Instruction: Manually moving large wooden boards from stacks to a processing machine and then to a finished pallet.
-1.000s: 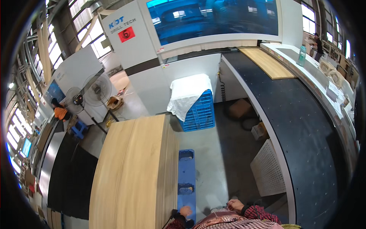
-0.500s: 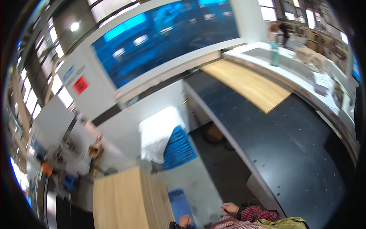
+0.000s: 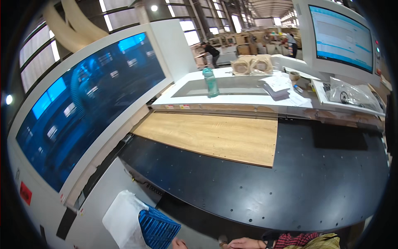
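Note:
My left hand [image 3: 178, 244] shows at the lower edge, just right of a blue plastic crate [image 3: 159, 227]. Most of that hand is cut off, and its finger posture is unclear. Further right, my right hand [image 3: 245, 243] extends from a red-and-black checked sleeve, with fingers loosely outstretched and nothing visible in them. Both hands are below the near edge of a black machine table [image 3: 232, 189]. On its far part lies a flat wood-grain board [image 3: 211, 135], its left end by the machine's blue-windowed housing [image 3: 99, 87].
White covering [image 3: 124, 220] drapes the crate. Behind the board, a white ledge [image 3: 182, 89] bears a green bottle [image 3: 210, 83], papers [image 3: 277, 86] and tape rolls [image 3: 251, 65]. A monitor [image 3: 342, 37] stands right. A person in dark clothing [image 3: 212, 54] bends in the background.
My view has swung right, bringing the board, ledge and monitor into fuller view. The stack of boards at lower left has left the picture. Both hands remain at the lower edge.

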Tool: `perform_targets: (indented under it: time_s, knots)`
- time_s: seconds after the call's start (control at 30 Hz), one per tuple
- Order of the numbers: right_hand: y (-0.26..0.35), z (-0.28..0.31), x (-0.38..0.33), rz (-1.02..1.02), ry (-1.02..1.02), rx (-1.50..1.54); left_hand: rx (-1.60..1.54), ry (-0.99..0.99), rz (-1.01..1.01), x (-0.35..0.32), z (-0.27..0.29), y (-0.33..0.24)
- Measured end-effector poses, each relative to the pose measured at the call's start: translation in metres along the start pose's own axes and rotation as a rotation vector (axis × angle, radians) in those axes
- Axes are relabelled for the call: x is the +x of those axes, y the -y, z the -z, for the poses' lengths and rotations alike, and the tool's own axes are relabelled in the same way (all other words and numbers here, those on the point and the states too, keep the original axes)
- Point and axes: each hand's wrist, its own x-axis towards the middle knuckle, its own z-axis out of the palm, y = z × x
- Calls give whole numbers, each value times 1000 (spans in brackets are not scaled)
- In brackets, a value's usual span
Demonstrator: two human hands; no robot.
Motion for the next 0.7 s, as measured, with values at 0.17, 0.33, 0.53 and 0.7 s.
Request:
perform_targets:
  time_s: [0.17,0.33,0.53,0.7]
  knots:
    - [45,-34,49,134,-148,-119,-135,13,-202,102,-20,-184]
    - [94,-85,72,392,-366,-415,-59,126,-603,197,-73,-196]
    - [104,-65,67,817,-1037,-941,200,386,-873,223,-137,-231]
    - [77,-34,57,769,-1325,-746,222,463,-942,194,-193,-244]
